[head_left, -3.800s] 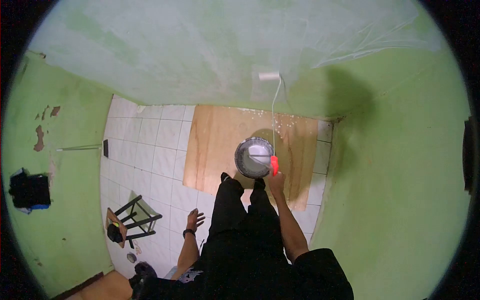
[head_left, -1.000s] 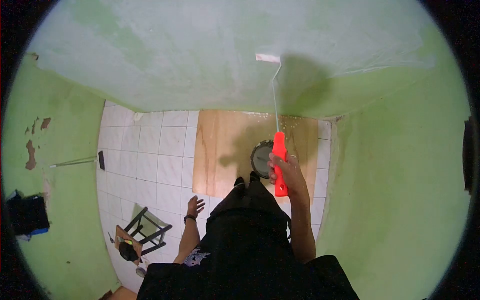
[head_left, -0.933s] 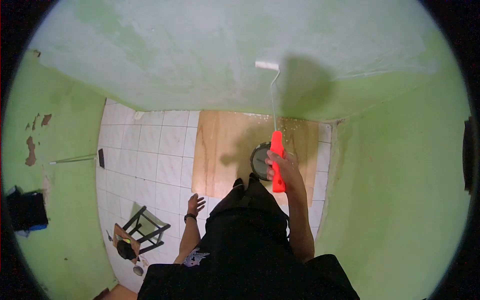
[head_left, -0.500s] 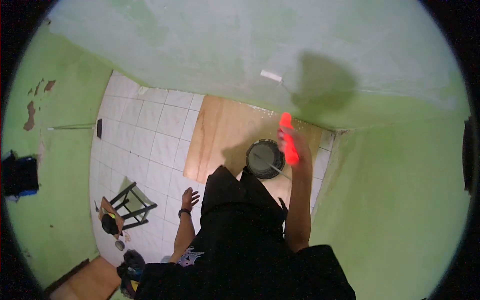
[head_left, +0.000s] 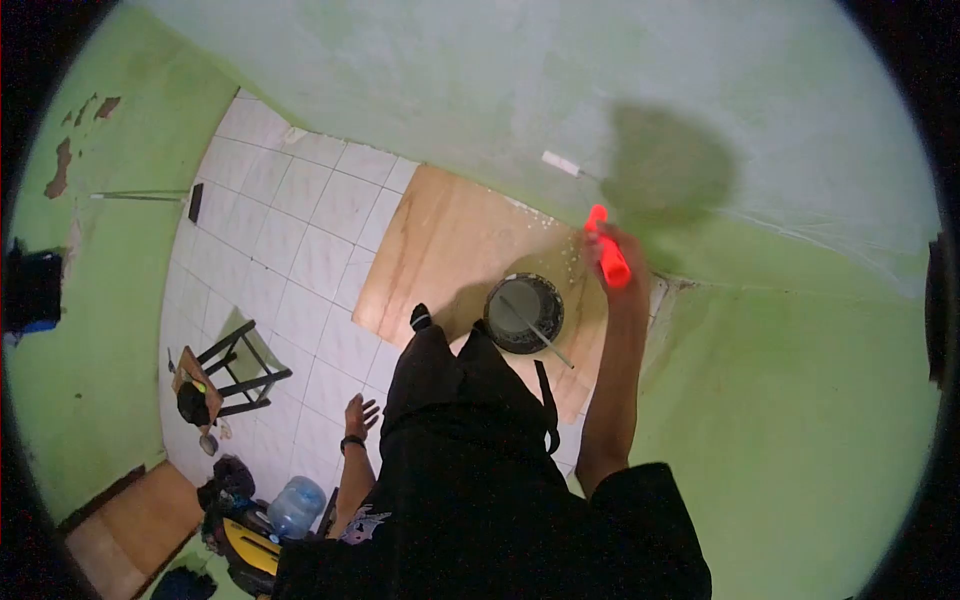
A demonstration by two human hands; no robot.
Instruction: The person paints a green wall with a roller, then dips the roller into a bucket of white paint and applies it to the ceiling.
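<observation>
My right hand (head_left: 620,255) is closed around the bright red-orange handle of a small paint roller (head_left: 608,250). The roller's white sleeve (head_left: 561,163) is at the green wall (head_left: 480,120), whose upper part has a whitish coating. Below and left of that hand, a black bucket (head_left: 493,335) holds greyish liquid, with a stick (head_left: 550,345) leaning out over its rim. My left hand (head_left: 362,415) hangs down on the other side, holding nothing, its fingers apart above the tiles.
Under the bucket lies a plywood sheet (head_left: 410,250) with white drips near the wall. To the left stand a dark-legged stool (head_left: 240,370) with things on it and a long-handled tool (head_left: 195,203). A blue water jug (head_left: 296,508) and a yellow-and-black item (head_left: 248,545) sit lower left.
My view has shifted and turned, bringing the water jug into sight. My right hand and the roller have moved up and right relative to the bucket. The left hand remains open.
</observation>
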